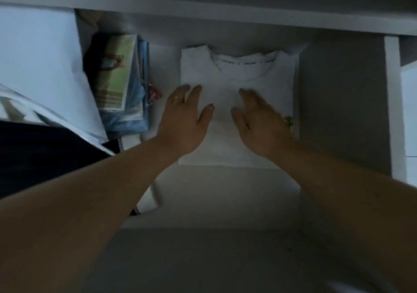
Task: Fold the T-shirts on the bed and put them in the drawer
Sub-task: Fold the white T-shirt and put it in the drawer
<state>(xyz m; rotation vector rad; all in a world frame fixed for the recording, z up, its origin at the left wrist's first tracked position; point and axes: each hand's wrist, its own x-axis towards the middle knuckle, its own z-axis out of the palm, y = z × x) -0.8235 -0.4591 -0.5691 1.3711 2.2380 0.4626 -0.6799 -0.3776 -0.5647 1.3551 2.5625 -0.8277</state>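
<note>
While I press down, hands: left hand (184,121) and right hand (261,123) open, flat on T-shirt (237,85).
T-shirt: soft, light; lift by side edges.

T-shirt (237,94): white cloth, soft matt knit, ribbed collar, pretty smooth. Drawer (338,103): grey-white board, smooth matt finish, looks laminate-ish. Booklet (116,76): glossy printed paper. Bag (135,103) beside it: thin bluish plastic, crinkly, slight sheen. Dark cloth (33,155) at left: matt.
</note>
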